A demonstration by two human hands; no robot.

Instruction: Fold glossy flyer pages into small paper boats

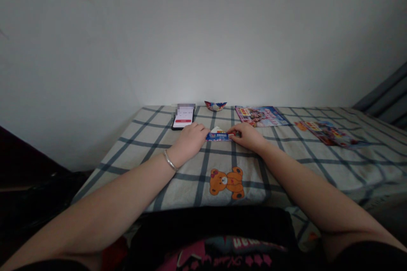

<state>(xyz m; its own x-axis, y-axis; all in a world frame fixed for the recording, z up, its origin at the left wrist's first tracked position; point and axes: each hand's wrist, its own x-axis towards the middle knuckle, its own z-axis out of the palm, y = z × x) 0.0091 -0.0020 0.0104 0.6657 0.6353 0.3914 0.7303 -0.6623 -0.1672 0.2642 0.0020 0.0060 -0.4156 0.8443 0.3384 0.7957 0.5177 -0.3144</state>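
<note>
A folded piece of printed paper (218,136) lies on the checked cloth, with a blue band along its near edge and a pale peak behind it. My left hand (193,140), a silver bangle on its wrist, is at the paper's left end with the fingers bent down on it. At the right end, my right hand (246,135) pinches the paper between thumb and fingers. Beyond the hands, near the wall, sits a folded paper boat (216,106) in red and blue print. Some of the left fingertips are hidden.
A phone (183,117) with a lit screen lies behind my left hand. Colourful printed leaflets (262,116) lie at the back right, with more leaflets (333,133) farther right. The checked cloth (143,152) bears a bear print near its front edge. A wall (203,34) stands behind.
</note>
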